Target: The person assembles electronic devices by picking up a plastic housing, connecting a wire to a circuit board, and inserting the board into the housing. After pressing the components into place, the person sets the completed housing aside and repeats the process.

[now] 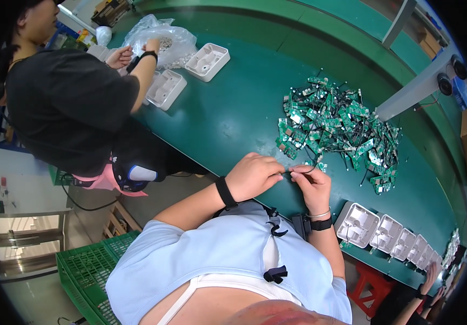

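Observation:
My left hand and my right hand meet at the near edge of the green table, fingertips closed and almost touching. Between the right thumb and fingers runs a thin black cable, which curves toward a small green circuit board at the edge of the pile. The left fingers are pinched around a small dark end that looks like part of this cable; the fingers hide most of it. Just beyond my hands lies a heap of green circuit boards with tangled black cables.
White plastic housings stand in a row along the right edge, with a person's hand at its far end. To the left, a co-worker handles small parts from a clear bag near more white housings. A grey post rises behind the heap.

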A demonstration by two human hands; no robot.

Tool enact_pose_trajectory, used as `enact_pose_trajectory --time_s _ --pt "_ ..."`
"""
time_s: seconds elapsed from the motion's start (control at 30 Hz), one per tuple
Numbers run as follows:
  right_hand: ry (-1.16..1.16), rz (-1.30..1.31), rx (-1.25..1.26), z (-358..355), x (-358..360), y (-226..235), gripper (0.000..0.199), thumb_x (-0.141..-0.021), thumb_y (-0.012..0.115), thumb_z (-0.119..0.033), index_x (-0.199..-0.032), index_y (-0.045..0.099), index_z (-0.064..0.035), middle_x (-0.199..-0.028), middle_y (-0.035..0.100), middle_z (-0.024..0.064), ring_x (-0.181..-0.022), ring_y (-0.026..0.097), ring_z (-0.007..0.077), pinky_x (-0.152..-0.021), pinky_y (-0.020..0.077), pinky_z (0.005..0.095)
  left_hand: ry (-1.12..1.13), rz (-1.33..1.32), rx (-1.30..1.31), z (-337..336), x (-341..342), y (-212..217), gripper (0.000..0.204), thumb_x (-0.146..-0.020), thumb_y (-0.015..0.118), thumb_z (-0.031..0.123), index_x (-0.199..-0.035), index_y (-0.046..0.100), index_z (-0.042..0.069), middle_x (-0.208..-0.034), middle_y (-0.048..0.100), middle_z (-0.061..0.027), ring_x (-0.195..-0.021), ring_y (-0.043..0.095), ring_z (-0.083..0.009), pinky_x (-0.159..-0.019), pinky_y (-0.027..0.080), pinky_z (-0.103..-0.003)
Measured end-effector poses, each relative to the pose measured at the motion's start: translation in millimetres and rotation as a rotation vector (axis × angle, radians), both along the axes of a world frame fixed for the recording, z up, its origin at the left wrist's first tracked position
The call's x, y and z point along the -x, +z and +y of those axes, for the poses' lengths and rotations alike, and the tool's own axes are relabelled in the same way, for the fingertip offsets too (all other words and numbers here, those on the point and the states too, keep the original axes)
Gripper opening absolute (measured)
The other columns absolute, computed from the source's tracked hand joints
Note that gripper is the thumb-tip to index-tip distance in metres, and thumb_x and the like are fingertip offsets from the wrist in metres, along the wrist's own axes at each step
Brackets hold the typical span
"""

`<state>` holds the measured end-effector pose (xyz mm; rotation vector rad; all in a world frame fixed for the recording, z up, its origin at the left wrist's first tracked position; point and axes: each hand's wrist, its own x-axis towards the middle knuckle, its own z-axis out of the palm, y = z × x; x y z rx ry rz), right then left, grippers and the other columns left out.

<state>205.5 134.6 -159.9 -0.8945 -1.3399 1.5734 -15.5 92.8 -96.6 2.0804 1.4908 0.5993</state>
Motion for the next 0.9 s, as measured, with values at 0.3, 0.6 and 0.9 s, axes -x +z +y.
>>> enact_pose_trajectory --time_s 0.3,0.6,0.9 --pt "-0.152 -0.029 -0.098 -5.6 -3.3 0.6 0.011 -0.098 0.071 0.006 -0.108 0.074 0.0028 -0.107 0.078 0.0095 -0.086 0.07 0.0109 -0.078 0.0564 0.0247 0.016 -0.191 0.037 15.8 -2.7 8.4 0.013 -0.095 0.076 0.017 -0.101 0.074 0.005 -0.094 0.072 -0.0102 -0.092 0.073 -0.0283 -0.084 0.056 -0.042" --pt "-0.449 0.013 -0.053 1.6 -3.5 -9.8 0.016 -0.104 0.067 -0.006 -0.12 0.069 -0.0017 -0.092 0.066 -0.0028 -0.075 0.055 0.004 -0.067 0.0449 0.0203 0.172 -0.01 -0.189 63.8 3.4 -5.5 0.017 -0.091 0.078 0.017 -0.102 0.074 0.005 -0.1 0.071 -0.0158 -0.087 0.072 -0.034 -0.078 0.059 -0.046" --pt "-0.428 -0.119 -0.071 8.8 -2.9 -12.2 0.014 -0.107 0.064 -0.009 -0.119 0.069 -0.0032 -0.089 0.06 -0.0059 -0.073 0.05 0.0027 -0.065 0.0411 0.0202 0.189 0.204 -0.106 101.7 -17.3 -5.1 0.015 -0.093 0.077 0.022 -0.094 0.076 0.007 -0.098 0.071 -0.012 -0.084 0.072 -0.0313 -0.075 0.058 -0.046"
